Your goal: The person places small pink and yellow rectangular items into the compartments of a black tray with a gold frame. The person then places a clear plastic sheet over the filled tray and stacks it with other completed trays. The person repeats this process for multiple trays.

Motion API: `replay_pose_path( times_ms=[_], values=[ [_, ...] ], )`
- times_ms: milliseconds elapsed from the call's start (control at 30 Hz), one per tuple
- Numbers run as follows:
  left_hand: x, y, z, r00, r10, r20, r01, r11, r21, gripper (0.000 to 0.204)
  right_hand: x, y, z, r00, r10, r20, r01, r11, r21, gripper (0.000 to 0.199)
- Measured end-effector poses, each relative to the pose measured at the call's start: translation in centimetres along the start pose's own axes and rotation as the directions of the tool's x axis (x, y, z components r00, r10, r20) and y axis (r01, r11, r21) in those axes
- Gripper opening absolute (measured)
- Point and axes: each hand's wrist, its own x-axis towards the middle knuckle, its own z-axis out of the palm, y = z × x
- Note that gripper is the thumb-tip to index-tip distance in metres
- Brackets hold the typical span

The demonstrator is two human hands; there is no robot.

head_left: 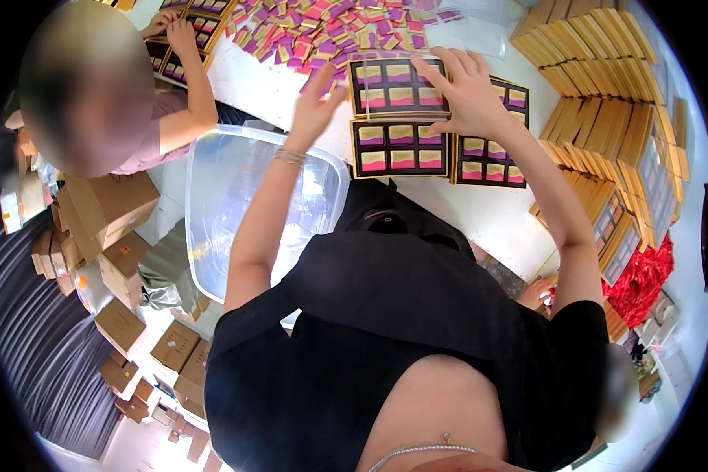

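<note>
The upper-left compartmented box (355,90) is lying on the white table (492,216), directly beyond a second filled box (401,149). A clear cover (399,85) is overlying it. The right hand (470,96) is touching the cover's right end, fingers spreading; whether it is gripping cannot be determined. The left hand (315,112) is hovering open near the left edge. Wrapped pieces (322,31) are lying beyond.

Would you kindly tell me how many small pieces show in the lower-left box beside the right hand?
6: three gold-and-purple pieces in the box's upper row, three gold-and-pink pieces below. The right hand may slightly cover one.
</note>
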Motion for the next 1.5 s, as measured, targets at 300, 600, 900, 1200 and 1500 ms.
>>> replay_pose_path(
  times_ms=[300,600,900,1200,1500],
  values=[
    [4.2,-3.0,3.6,0.997,0.078,-0.023,-0.082,0.945,-0.318,0.061,2.5,0.9,3.3,0.991,0.031,0.128,-0.029,0.999,-0.013,0.120],
    [5.6,-3.6,0.0,0.912,0.203,0.355,-0.137,0.970,-0.202,0.126,4.5,0.5,4.8,0.991,0.038,0.128,-0.032,0.998,-0.044,0.116],
    [5.7,-2.3,0.7,0.932,0.106,0.347,-0.090,0.994,-0.061,0.131,4.4,0.8,5.1,0.983,0.039,0.181,-0.034,0.999,-0.030,0.113],
    [5.0,-2.4,-0.5,0.924,0.145,0.355,-0.126,0.989,-0.076,0.143,8.7,9.6,5.7,0.947,0.190,0.260,-0.263,0.922,0.285,0.089],
    [-1.8,-0.8,-2.9,0.975,0.027,0.218,-0.013,0.998,-0.066,0.120,16.8,19.6,6.5,0.805,0.380,0.455,-0.263,0.917,-0.301,0.119]
  ],
)
